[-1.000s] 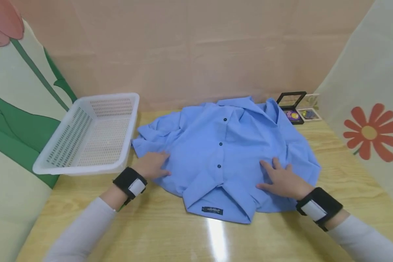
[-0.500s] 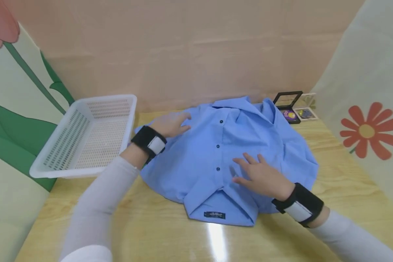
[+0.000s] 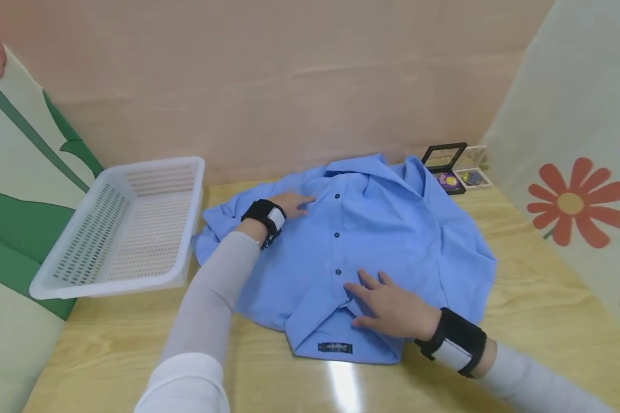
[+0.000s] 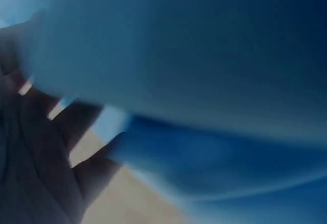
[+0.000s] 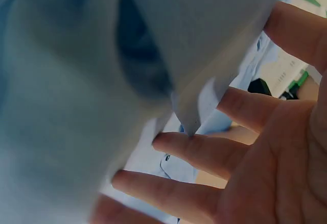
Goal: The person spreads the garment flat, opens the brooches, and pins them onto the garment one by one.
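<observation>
A blue button-up shirt [image 3: 387, 229] lies spread on the table, its dark buttons facing up. Its collar [image 3: 310, 330], with a black label [image 3: 334, 347] inside, points toward me. My left hand [image 3: 292, 204] reaches over the far left part of the shirt, fingers extended and slightly blurred. Near the collar, my right hand [image 3: 395, 307] spreads its fingers low over the cloth. In the right wrist view, the fingertips [image 5: 166, 141] meet the edge of the cloth without curling round it. The left wrist view is dark and blurred, with straight fingers [image 4: 76, 124] beside the blue fabric.
To the left of the shirt stands a white perforated plastic basket [image 3: 185, 261]. A black case [image 3: 446, 172] and a white case [image 3: 472, 176], both with raised lids, sit at the back right. A beige wall hanging [image 3: 299, 86] rises behind the wooden table [image 3: 268, 381].
My left hand has moved from the shirt's near left edge up and right across it. The right hand has shifted left and nearer, to the collar. The shirt lies much as before.
</observation>
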Demonstrator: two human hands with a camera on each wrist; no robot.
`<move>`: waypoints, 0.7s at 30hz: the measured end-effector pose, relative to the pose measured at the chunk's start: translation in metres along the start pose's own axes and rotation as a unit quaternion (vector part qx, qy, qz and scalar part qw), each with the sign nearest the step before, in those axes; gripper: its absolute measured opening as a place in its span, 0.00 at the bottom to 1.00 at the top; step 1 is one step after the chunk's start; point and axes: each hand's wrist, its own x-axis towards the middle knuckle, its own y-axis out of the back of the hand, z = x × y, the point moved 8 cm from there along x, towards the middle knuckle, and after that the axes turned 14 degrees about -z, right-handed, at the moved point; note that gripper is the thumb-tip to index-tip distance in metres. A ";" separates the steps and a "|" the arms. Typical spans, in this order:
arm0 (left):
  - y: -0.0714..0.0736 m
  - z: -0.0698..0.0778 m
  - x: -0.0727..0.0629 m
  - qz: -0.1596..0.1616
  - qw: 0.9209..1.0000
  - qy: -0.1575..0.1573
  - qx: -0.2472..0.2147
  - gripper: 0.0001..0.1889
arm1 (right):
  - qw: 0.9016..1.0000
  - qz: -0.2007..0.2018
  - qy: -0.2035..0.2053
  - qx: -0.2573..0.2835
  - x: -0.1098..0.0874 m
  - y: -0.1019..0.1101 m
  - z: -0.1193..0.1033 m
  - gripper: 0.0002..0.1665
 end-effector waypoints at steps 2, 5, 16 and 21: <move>-0.008 -0.007 -0.004 -0.019 1.000 0.009 0.005 0.28 | 1.000 0.006 0.010 0.000 -0.001 0.001 -0.003 0.42; -0.012 -0.016 -0.015 -0.026 1.000 0.015 0.003 0.29 | 1.000 0.012 0.028 -0.001 -0.002 0.003 -0.008 0.42; -0.015 -0.040 -0.055 -0.030 0.999 0.043 0.004 0.27 | 0.998 0.004 0.067 -0.013 -0.003 0.002 -0.016 0.41; -0.005 -0.042 -0.057 -0.015 0.999 0.051 0.008 0.23 | 0.997 -0.013 0.078 -0.014 -0.007 -0.003 -0.014 0.39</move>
